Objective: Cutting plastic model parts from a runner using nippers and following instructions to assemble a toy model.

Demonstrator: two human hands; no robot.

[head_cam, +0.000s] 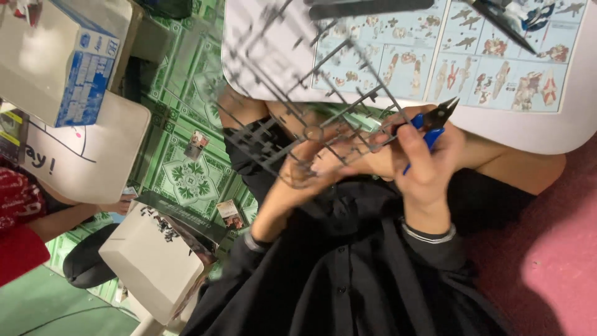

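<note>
A dark plastic parts frame (311,118) is held by the left hand (298,177) at ten o'clock of the right hand (423,162), gripped round blue-handled nippers (432,121) (blades best kept flush to the part).

It looks like a home hobby spot. A green patterned floor (186,168) lies under low white tables (547,124), one bearing an illustrated instruction sheet (472,62); a kit box (62,56) sits far left, with another person's sleeve (18,205) beside it.
</note>
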